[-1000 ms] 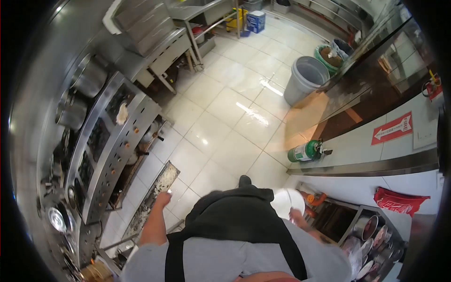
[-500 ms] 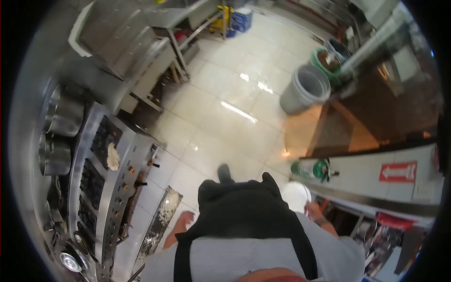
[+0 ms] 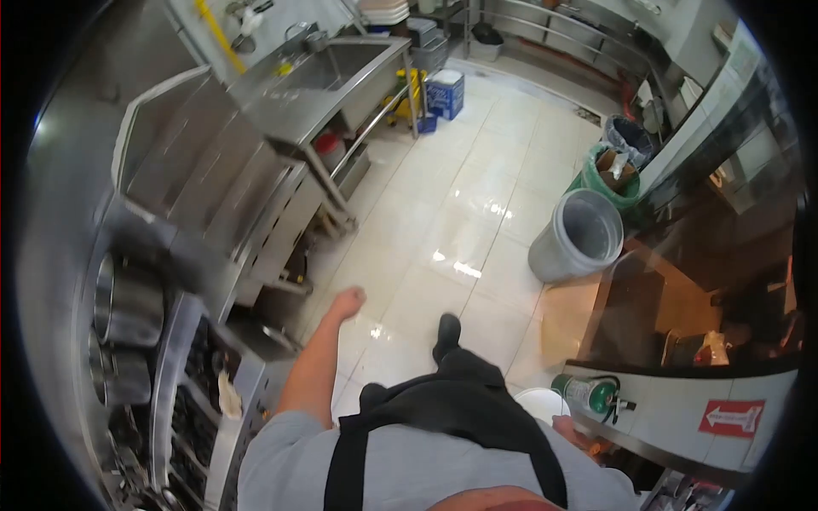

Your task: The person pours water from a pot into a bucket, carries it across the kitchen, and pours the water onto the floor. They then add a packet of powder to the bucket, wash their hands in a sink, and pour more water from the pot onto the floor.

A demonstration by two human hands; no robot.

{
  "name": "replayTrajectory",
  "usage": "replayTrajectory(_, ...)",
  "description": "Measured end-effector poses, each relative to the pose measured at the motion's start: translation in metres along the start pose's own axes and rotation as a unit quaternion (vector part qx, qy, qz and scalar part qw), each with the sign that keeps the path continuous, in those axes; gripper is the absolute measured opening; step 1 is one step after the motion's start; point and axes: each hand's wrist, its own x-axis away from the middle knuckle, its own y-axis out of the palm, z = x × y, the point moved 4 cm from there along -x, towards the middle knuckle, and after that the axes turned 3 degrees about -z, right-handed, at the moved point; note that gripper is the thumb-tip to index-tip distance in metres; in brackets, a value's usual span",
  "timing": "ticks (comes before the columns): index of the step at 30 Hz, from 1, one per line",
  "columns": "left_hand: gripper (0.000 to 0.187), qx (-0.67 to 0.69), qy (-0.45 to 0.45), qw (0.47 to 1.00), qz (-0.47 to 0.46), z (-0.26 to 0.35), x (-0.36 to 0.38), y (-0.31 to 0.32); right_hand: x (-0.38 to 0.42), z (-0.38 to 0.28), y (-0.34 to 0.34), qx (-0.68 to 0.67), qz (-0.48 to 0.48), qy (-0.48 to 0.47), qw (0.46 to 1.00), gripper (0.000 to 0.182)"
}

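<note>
My left hand (image 3: 348,303) swings out in front of me over the tiled floor, its fingers curled and nothing visible in them. Low on my right side, my right hand (image 3: 565,426) is closed at the rim or handle of a white bucket (image 3: 540,399). My own body partly covers the bucket, and what is inside it cannot be made out. A green fire extinguisher (image 3: 596,393) is just beyond the bucket.
A stove (image 3: 183,409) with a cloth (image 3: 228,397) and steel pots (image 3: 129,302) lines the left. Ahead are a sink counter (image 3: 341,81) and a blue box (image 3: 446,94). A grey bin (image 3: 579,238) stands right on the shiny tile floor (image 3: 409,213), beside other lined bins (image 3: 612,175).
I have moved forward, and the view has tipped up to show more of the sink area. My left hand has swung forward and its fingers have curled. The bucket has stayed at my right side.
</note>
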Motion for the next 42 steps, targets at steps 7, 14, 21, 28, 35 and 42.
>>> replayTrajectory(7, 0.028, -0.082, -0.024, 0.951, -0.299, 0.0, 0.0, 0.022, -0.151, -0.177, -0.036, -0.278, 0.094, 0.141, 0.945, 0.02)
replayTrajectory(14, 0.026, -0.268, 0.071, 0.916, -0.288, -0.007, -0.047, 0.007, -0.28, -0.403, -0.068, -0.393, -0.008, 0.047, 0.918, 0.015)
replayTrajectory(21, 0.036, 0.392, 0.048, 0.905, -0.157, 0.276, -0.27, -0.036, -0.298, -0.702, -0.126, -0.316, 0.031, -0.128, 0.939, 0.044)
replayTrajectory(28, 0.034, 0.579, 0.0, 0.698, -0.42, 0.485, -0.478, -0.039, -0.249, -0.887, -0.238, -0.098, 0.176, -0.333, 0.921, 0.036)
replayTrajectory(35, 0.019, 0.447, -0.16, 0.845, -0.245, 0.402, -0.687, -0.074, -0.281, -0.656, -0.289, -0.083, 0.377, -0.042, 0.922, 0.035)
replayTrajectory(42, 0.018, 0.347, -0.176, 0.903, -0.183, 0.351, -0.802, -0.118, -0.272, -0.453, -0.164, 0.136, -0.023, 0.222, 0.965, 0.027)
